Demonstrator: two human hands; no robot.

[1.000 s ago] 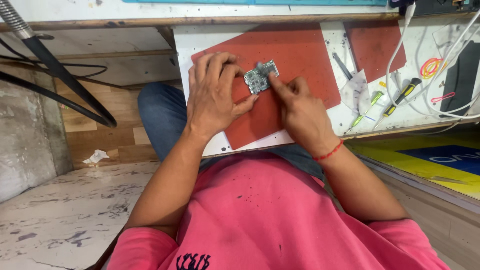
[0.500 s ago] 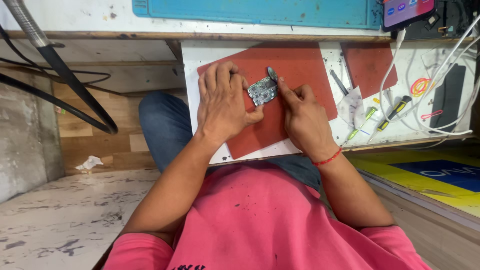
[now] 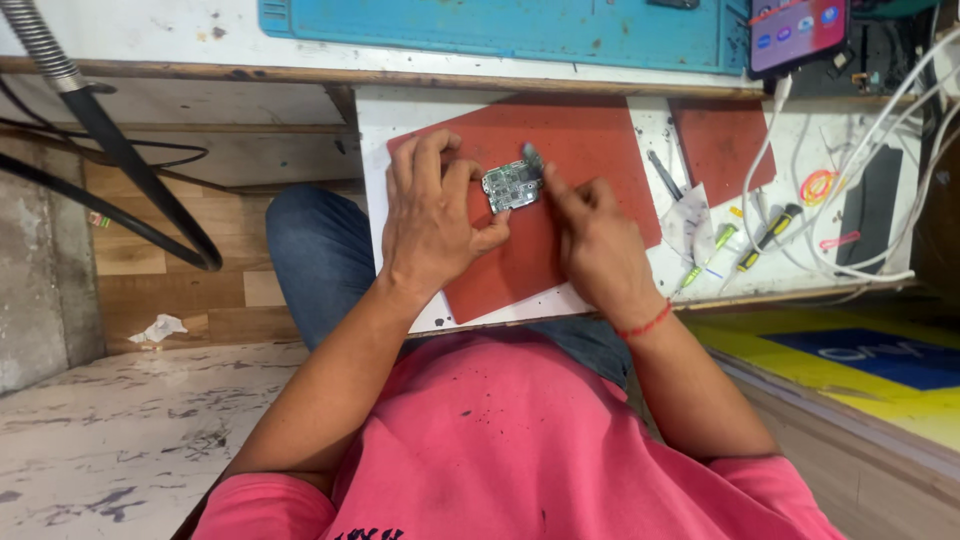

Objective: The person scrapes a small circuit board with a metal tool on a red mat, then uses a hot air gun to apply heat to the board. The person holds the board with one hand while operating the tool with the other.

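Observation:
A small green circuit board [image 3: 512, 186] rests on a red mat [image 3: 590, 150] laid over a white board on my lap. My left hand [image 3: 432, 215] holds the circuit board by its left edge, thumb underneath and fingers on top. My right hand [image 3: 592, 238] is closed on a small dark tool [image 3: 531, 156] whose tip touches the board's upper right corner. A red thread band circles my right wrist.
A second red mat [image 3: 722, 140], screwdrivers [image 3: 765, 238], tweezers [image 3: 664, 175], coloured rubber bands [image 3: 818, 185] and white cables [image 3: 880, 150] lie at the right. A phone with a lit screen [image 3: 797, 30] and a blue mat [image 3: 500, 25] sit on the bench above. Black hoses [image 3: 130, 180] hang left.
The view has shifted so the bench and blue mat show more. My right hand has drawn back slightly, and the tool tip now sits at the circuit board's upper right corner.

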